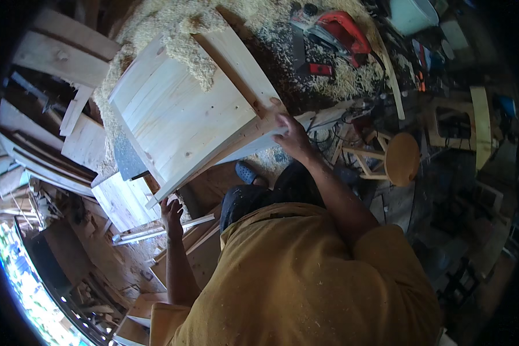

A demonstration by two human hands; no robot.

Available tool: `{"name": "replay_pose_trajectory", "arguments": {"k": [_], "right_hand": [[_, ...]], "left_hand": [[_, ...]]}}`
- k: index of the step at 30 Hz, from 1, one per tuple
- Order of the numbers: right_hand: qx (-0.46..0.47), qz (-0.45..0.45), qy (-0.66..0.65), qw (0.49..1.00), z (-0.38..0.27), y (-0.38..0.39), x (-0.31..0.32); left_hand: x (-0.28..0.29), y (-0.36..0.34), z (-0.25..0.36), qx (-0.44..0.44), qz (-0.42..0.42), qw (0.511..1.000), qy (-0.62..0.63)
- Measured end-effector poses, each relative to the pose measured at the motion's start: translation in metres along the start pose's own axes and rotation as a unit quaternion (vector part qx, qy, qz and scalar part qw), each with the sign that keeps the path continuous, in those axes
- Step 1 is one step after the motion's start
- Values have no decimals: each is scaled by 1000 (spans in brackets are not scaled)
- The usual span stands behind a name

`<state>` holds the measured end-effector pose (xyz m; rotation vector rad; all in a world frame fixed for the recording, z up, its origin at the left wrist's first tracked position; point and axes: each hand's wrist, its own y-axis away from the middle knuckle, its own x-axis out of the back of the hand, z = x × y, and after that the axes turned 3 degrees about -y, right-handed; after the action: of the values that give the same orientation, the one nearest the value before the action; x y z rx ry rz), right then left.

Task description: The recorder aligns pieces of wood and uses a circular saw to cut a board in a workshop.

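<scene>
A box-like piece of pale wood (pixel 184 109), made of joined boards with a few knots, lies tilted in front of me. Its near edge faces my body. At its right corner my right hand (pixel 294 138) grips the edge, the thumb and fingers closing on the wood. My left hand (pixel 172 216) is by the lower left corner, fingers raised and apart. Whether those fingertips touch the wood I cannot tell. Curly shavings (pixel 197 66) lie over the far part of the top face.
A red power tool (pixel 343 34) rests among shavings at the far right, beside a try square (pixel 299 55). A round-seated wooden stool (pixel 402 160) stands to the right. Planks (pixel 63 52) are stacked at left. A white bucket (pixel 414 14) is at the back right.
</scene>
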<state>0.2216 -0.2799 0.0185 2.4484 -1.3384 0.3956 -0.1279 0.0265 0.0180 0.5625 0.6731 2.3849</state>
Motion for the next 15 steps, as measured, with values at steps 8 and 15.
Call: {"name": "replay_pose_trajectory", "arguments": {"k": [8,15], "right_hand": [[-103,-194,33,975,138,57,84],[-246,-243,173,922,227,108,189]], "left_hand": [[-45,85,-127,123,16,981,149],[-159,194,-174,246,31,969,21]]}}
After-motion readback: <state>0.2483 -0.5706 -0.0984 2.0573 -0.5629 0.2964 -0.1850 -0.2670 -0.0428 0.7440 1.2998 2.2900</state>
